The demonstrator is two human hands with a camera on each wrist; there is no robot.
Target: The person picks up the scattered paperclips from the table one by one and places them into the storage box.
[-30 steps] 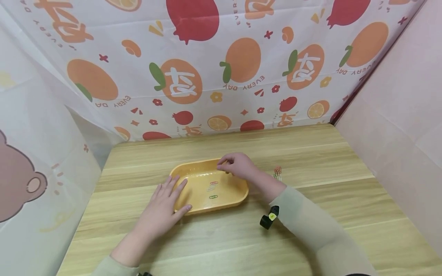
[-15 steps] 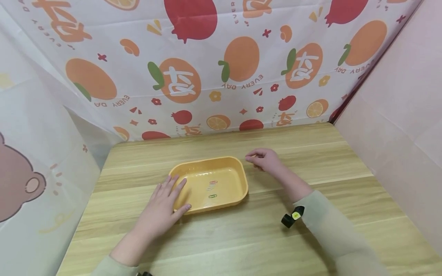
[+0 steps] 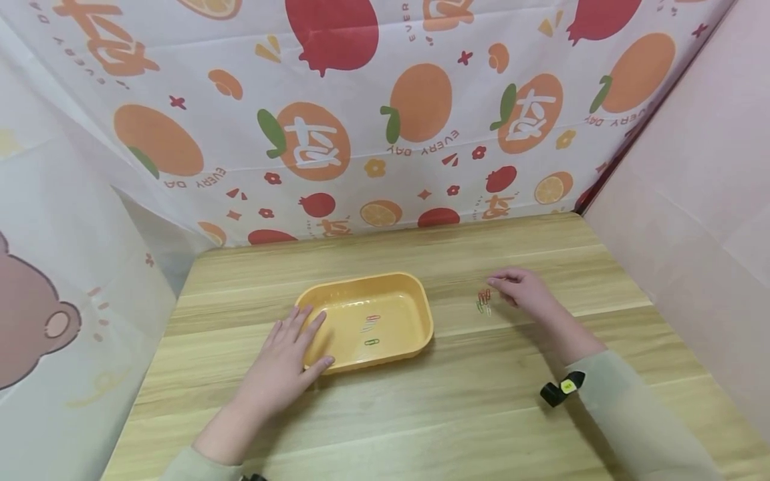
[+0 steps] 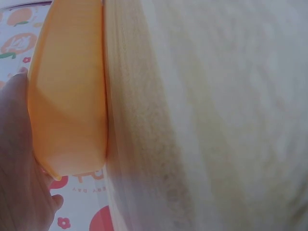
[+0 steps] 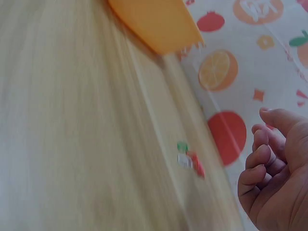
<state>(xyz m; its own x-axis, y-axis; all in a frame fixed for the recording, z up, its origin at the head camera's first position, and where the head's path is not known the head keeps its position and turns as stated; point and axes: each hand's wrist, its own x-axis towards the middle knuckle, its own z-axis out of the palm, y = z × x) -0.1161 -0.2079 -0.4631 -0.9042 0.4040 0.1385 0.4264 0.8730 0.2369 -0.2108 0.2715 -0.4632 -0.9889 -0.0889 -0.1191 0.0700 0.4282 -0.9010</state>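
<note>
My left hand [image 3: 283, 361] rests on the left end of a yellow plastic tray [image 3: 403, 334], fingers spread across its rim and thumb at the front edge. Inside the tray lie a green paper clip [image 3: 371, 342], a pink paper clip [image 3: 373, 318] and white ones. To the right of the tray, a small pile of red, green and white paper clips [image 3: 484, 300] lies on the table. Just beyond its right side hovers my right hand [image 3: 522, 290]. In the right wrist view its fingers are loosely bent, the thumb stands apart from the forefinger, and nothing shows between them.
The wood-grain table [image 3: 385, 427] ends at a fruit-print cloth [image 3: 373, 167] hanging behind it. Pale cloths close off the left and right sides. A black device [image 3: 562, 389] with a yellow patch is worn on the right wrist.
My right hand has moved from over the tray, across its right rim, to beside the paper clip pile. The left hand stays on the tray, and the clips inside look unchanged.
</note>
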